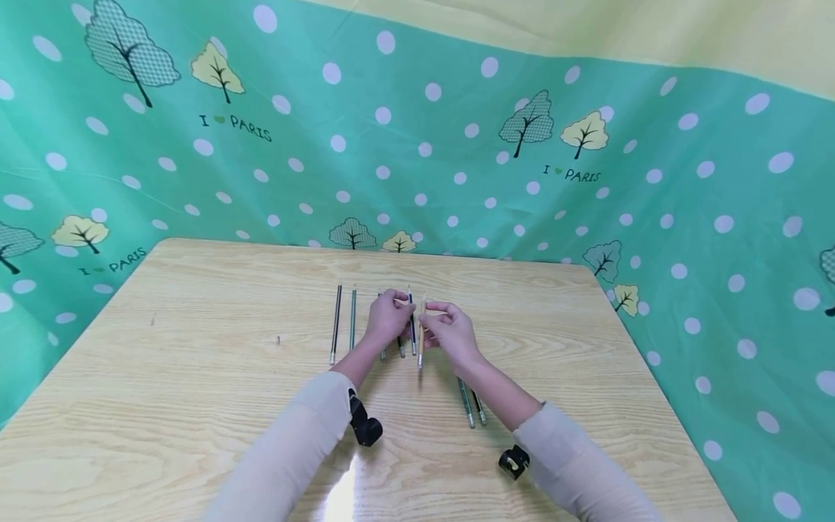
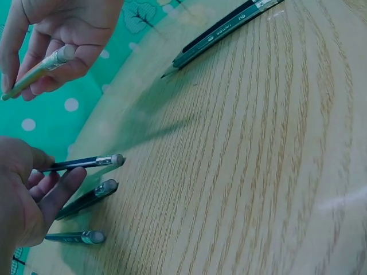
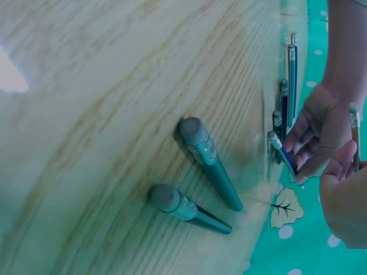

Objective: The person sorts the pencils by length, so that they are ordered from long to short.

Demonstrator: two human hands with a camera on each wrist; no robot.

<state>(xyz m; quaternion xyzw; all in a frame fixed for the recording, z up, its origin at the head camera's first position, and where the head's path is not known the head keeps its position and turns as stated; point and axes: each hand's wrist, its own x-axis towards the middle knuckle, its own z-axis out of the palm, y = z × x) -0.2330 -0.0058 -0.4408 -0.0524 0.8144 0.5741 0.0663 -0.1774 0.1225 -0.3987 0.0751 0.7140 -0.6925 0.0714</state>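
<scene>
Near the middle of the table, my left hand [image 1: 388, 319] pinches a dark blue pencil [image 2: 71, 164] between thumb and finger, its eraser end toward me. Just to the right, my right hand [image 1: 454, 336] holds a yellow pencil [image 1: 420, 355] by thumb and fingertips; in the left wrist view it is raised off the table. Beneath and beside the left hand lie a dark pencil [image 1: 401, 349] and a green pencil [image 2: 71, 237], partly hidden by that hand. Farther left, a black pencil [image 1: 335, 326] and another green pencil [image 1: 353, 319] lie roughly parallel.
A green pencil [image 1: 465, 402] and a dark pencil [image 1: 479, 409] lie side by side under the right forearm. The pale wooden table [image 1: 215, 348] ends at a polka-dot green cloth [image 1: 424, 188] behind it. A small dark mark [image 1: 278, 339] shows on the left tabletop.
</scene>
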